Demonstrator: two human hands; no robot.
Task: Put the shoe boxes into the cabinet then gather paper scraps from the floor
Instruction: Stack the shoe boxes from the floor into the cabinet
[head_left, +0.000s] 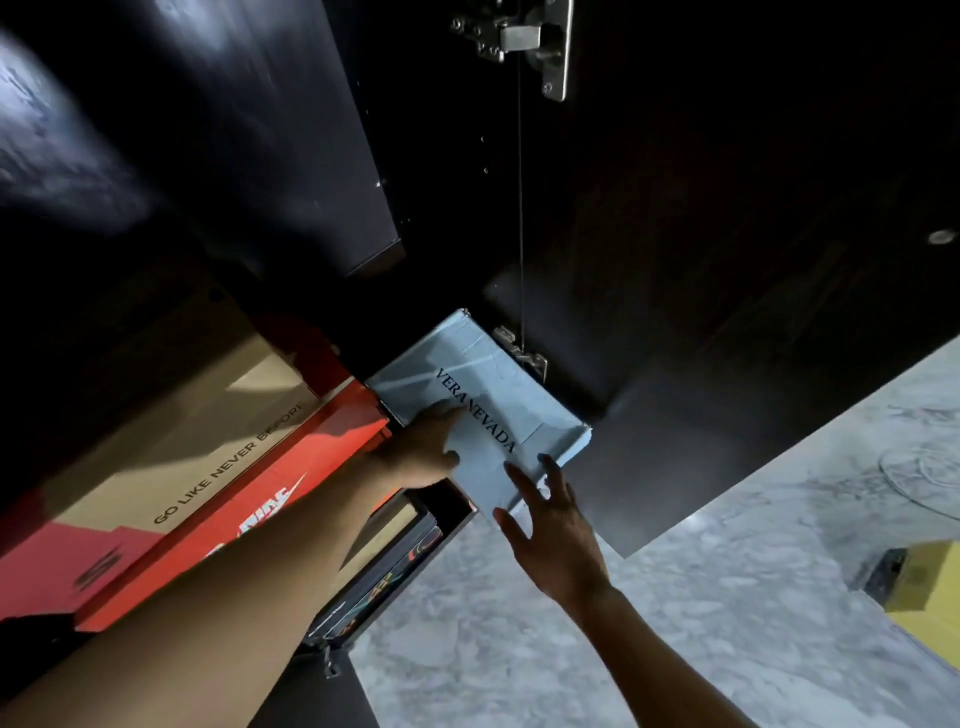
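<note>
Okay, both of my hands are on the light blue shoe box (488, 384), neither one gripping. My left hand (421, 452) lies flat on the lid with straight fingers, fingertips by the printed "VERA NEVADA", thumb out along the lid. My right hand (556, 530) is spread wide and relaxed, fingertips touching the box's near edge and near right corner.

The blue box sits on a shelf of the dark cabinet (260, 130), at the right end of the row. Its lid is creased and its far right corner is just beside the lower door hinge (524, 356). Can't tell how deep it sits on the shelf.

Touching its left side is a red box (249, 499) with a white logo, lying lengthwise. Left of that is a brown box (171, 415) printed "GO LIKE NEVER BEFORE".

One level down, under my left forearm, lies a black box (384, 577) with coloured print.

The cabinet door (727, 260) stands open on the right, with a second hinge (524, 41) at the top. The grey marbled floor (675, 623) shows near right, with a blurred yellow object (930, 582) at the right edge.
</note>
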